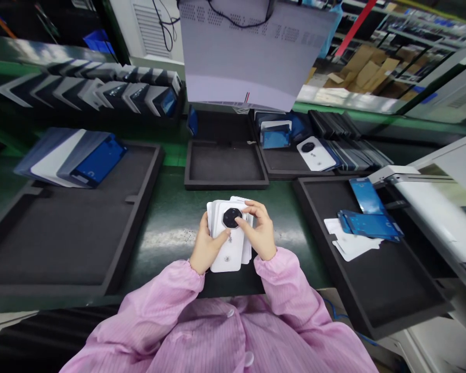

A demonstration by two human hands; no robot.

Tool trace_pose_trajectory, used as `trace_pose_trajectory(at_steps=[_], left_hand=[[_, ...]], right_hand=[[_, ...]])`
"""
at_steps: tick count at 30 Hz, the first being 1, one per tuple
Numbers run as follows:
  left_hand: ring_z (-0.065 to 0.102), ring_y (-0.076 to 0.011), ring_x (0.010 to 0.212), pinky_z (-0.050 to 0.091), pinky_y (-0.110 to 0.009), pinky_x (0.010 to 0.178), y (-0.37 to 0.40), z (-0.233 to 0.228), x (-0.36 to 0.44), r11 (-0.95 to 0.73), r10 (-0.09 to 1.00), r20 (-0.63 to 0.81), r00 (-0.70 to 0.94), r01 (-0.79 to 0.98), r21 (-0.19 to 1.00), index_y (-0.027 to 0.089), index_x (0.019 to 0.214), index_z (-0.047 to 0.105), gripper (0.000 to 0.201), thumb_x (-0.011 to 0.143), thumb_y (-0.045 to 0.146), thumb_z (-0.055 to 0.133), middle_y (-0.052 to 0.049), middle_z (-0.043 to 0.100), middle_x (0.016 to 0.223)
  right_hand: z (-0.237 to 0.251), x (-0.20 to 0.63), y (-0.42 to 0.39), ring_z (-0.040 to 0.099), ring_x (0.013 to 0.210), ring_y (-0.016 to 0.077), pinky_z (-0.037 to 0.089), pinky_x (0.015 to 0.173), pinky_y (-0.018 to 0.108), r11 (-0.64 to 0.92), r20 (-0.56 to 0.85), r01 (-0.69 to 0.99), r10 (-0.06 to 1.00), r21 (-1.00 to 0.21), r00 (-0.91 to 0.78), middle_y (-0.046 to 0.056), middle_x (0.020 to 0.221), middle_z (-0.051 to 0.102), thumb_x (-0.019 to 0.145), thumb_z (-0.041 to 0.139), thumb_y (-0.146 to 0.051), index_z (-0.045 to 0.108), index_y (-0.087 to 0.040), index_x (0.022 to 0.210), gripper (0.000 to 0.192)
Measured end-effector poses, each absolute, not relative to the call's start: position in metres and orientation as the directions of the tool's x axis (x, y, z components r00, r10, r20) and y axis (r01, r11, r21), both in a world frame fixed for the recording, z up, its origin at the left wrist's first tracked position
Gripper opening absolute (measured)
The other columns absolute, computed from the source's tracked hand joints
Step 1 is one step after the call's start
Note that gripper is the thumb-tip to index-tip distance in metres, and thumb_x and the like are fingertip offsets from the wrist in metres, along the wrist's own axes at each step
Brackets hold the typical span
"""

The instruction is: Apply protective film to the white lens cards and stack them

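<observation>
White panels (233, 249), round-cornered, dark glossy octagon (230, 217).

Panel stack (226, 258) between left hand (205, 247) and right hand (263, 233), over near middle of table (166, 207). Left: large tray (134, 235), leaning sheets (64, 155) at its far end. Beyond that: standing panels (89, 93) in rows. Straight ahead of hands: small tray (227, 184), overhead casing (252, 67) above and behind. Right of small tray: back tray (283, 168) holding upright panels (344, 150). Nearer right: slanted tray (396, 295), film sheets (373, 226) partly over cards (349, 248); machine (427, 202) beside it. Far right background: cartons (363, 70).
</observation>
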State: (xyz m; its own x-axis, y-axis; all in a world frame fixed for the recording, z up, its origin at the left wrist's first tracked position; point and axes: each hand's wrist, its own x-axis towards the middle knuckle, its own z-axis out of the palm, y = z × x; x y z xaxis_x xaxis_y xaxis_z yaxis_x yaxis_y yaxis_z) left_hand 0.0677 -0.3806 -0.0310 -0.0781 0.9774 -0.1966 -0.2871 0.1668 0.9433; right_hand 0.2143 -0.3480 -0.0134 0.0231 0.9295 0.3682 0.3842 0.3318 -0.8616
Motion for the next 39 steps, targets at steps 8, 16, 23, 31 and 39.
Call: trace_pose_trajectory(at_steps=[8, 16, 23, 31, 39], left_hand=[[0.050, -0.0255, 0.126, 0.042, -0.038, 0.103, -0.382, -0.030, 0.068, 0.125, 0.982, -0.150, -0.116, -0.200, 0.972, 0.022, 0.136, 0.034, 0.073, 0.074, 0.031, 0.072, -0.012, 0.049, 0.137], [0.047, -0.0274, 0.130, 0.041, -0.038, 0.104, -0.386, -0.029, 0.068, 0.092, 0.983, -0.112, -0.146, -0.135, 0.987, 0.022, 0.139, 0.029, 0.079, 0.074, 0.031, 0.073, -0.013, 0.048, 0.138], [0.061, -0.0266, 0.112, 0.050, -0.041, 0.093, -0.381, -0.024, 0.067, 0.244, 0.962, -0.271, -0.024, -0.367, 0.898, 0.021, 0.129, 0.040, 0.068, 0.071, 0.032, 0.075, -0.012, 0.060, 0.124], [0.058, -0.0270, 0.118, 0.046, -0.040, 0.098, -0.379, -0.023, 0.064, 0.246, 0.953, -0.297, -0.060, -0.422, 0.873, 0.018, 0.132, 0.037, 0.075, 0.069, 0.031, 0.076, -0.016, 0.055, 0.132], [0.059, -0.0265, 0.117, 0.045, -0.040, 0.099, -0.378, -0.025, 0.063, 0.236, 0.952, -0.295, -0.078, -0.423, 0.875, 0.018, 0.131, 0.039, 0.074, 0.068, 0.029, 0.076, -0.014, 0.058, 0.129]], right_hand=[[-0.013, 0.214, -0.350, 0.057, 0.111, 0.0241, 0.047, 0.095, 0.044, 0.288, 0.346, 0.362, 0.933, -0.887, 0.104, 0.009, 0.113, 0.059, 0.074, 0.072, -0.025, 0.062, -0.022, 0.088, 0.017], [-0.015, 0.215, -0.349, 0.060, 0.106, 0.0242, 0.049, 0.094, 0.044, 0.280, 0.310, 0.270, 0.948, -0.921, 0.075, 0.009, 0.107, 0.060, 0.077, 0.070, -0.026, 0.062, -0.020, 0.077, 0.010], [-0.005, 0.210, -0.358, 0.052, 0.123, 0.0301, 0.045, 0.098, 0.055, 0.617, 0.696, 0.572, 0.710, -0.541, -0.108, 0.006, 0.105, 0.067, 0.080, 0.064, -0.019, 0.060, -0.024, 0.074, 0.009], [-0.011, 0.207, -0.360, 0.074, 0.078, 0.0179, 0.054, 0.086, 0.042, 0.866, 0.833, 0.355, 0.464, -0.353, -0.301, 0.001, 0.083, 0.076, 0.078, 0.062, -0.005, 0.059, -0.025, 0.096, 0.027], [-0.012, 0.207, -0.360, 0.074, 0.080, 0.0175, 0.059, 0.080, 0.036, 0.904, 0.847, 0.283, 0.408, -0.321, -0.340, 0.005, 0.085, 0.077, 0.075, 0.064, -0.002, 0.059, -0.021, 0.107, 0.037]])
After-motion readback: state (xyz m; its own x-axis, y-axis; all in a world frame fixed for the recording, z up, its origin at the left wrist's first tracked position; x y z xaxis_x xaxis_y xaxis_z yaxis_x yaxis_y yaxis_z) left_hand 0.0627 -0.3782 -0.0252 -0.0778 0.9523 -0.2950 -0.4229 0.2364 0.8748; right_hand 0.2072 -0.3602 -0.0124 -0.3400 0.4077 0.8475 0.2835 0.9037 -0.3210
